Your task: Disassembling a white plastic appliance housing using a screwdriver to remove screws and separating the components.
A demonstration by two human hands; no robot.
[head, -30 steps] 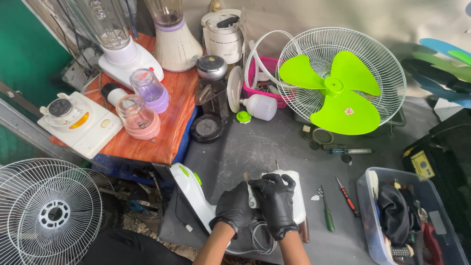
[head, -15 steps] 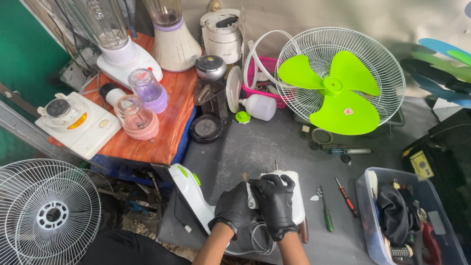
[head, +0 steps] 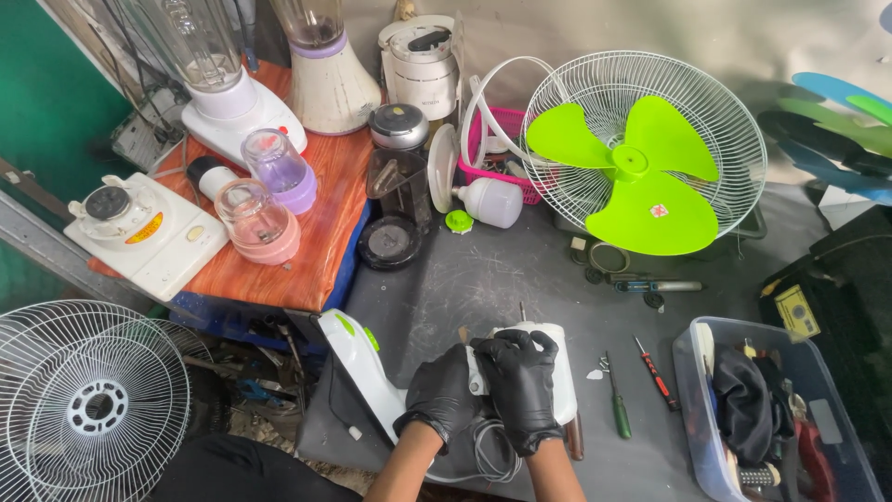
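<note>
- Currently both gloved hands sit low at the near edge of the grey table, closed together around a white motor housing.
- Left hand: black glove, fingers curled against the left side of the housing, gripping it. What lies under the palm is hidden.
- Right hand: black glove, fingers wrapped over the top of the housing from the near side, firmly closed on it. It covers more of the body than the left.
- Housing position: directly under and between the hands, touching both. Its long axis runs roughly away from the person, with a thin metal shaft poking out of the far end, beyond the fingertips.
- A grey cable loops out below the hands toward the table's near edge.
- Just left of the left hand: a white and green fan stand, tilted, hanging partly over the table edge.
- Right of the hands, apart from them: a green-handled screwdriver and a red-handled screwdriver, both lying roughly parallel to the housing. The right hand is the nearer one.
- Farther right: a clear plastic tub of tools and rags.
- Far side of the table: a wire fan guard with a lime green blade.
- Left: a wooden-topped stand carrying blender bases and jars; a second fan grille on the floor.
</note>
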